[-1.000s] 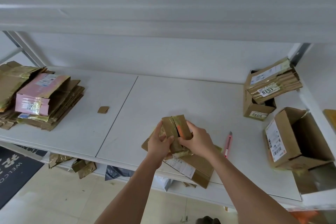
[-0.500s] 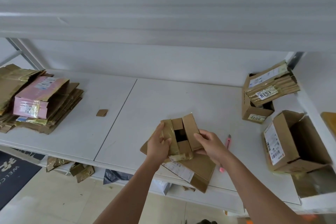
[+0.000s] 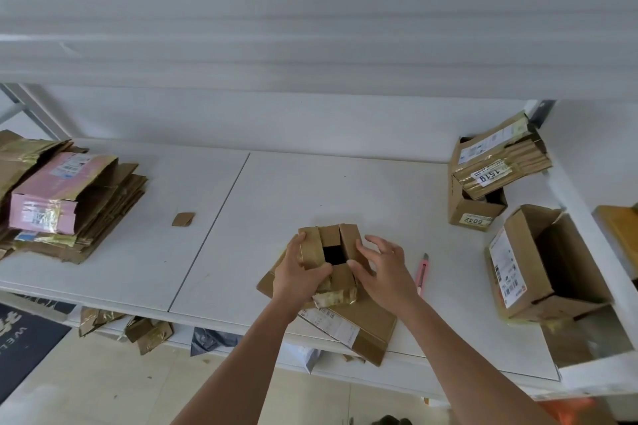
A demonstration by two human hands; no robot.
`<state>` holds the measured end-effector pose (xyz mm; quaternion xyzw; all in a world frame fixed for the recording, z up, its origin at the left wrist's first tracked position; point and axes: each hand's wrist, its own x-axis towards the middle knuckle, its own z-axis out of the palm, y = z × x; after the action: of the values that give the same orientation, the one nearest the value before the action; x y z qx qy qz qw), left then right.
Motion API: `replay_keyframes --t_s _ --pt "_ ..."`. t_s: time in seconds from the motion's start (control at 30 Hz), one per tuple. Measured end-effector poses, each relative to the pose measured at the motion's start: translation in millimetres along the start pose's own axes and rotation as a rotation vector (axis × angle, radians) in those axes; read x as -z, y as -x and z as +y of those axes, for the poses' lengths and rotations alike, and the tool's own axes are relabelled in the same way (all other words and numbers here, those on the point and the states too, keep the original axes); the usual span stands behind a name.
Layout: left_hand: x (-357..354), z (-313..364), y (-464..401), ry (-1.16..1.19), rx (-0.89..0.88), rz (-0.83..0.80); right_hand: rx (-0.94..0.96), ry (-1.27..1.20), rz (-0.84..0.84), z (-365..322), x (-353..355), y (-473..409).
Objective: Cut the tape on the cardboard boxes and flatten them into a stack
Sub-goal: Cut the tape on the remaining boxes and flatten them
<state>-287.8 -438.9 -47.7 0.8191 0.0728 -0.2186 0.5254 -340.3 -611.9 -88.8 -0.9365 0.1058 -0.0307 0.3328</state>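
Flattened stack [image 3: 65, 203] lies left on the table [image 3: 345, 190], open boxes [image 3: 538, 266] right.

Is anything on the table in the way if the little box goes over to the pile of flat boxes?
Only a small cardboard scrap lies on the table between the little box and the pile of flat boxes. It is flat, so easy to pass over.

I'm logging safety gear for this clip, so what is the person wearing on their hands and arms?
Nothing shows. The left hand and right hand are bare, without gloves, rings or a watch. Both forearms are uncovered down to the picture's lower edge, with no sleeve in sight.
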Motion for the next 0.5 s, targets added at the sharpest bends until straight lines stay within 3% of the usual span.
replay_keyframes --t_s 0.1,0.2,0.33,0.5 --pt "4.5 2.1 2.6 0.031 0.003 -0.028 -0.029 0.066 -0.083 -5.2 1.5 -2.3" --pt "11.8 3.7 0.4 0.101 0.033 -0.104 -0.075 -0.064 -0.11 -12.7 -2.0 -4.8" --pt "23.3 -8.4 0.4 0.404 0.12 -0.124 -0.172 -0.211 -0.167 -14.7 3.0 -4.8" --pt "32.5 -9.9 11.2 0.471 0.13 -0.159 -0.21 -0.299 -0.175 -20.2 2.8 -3.9"
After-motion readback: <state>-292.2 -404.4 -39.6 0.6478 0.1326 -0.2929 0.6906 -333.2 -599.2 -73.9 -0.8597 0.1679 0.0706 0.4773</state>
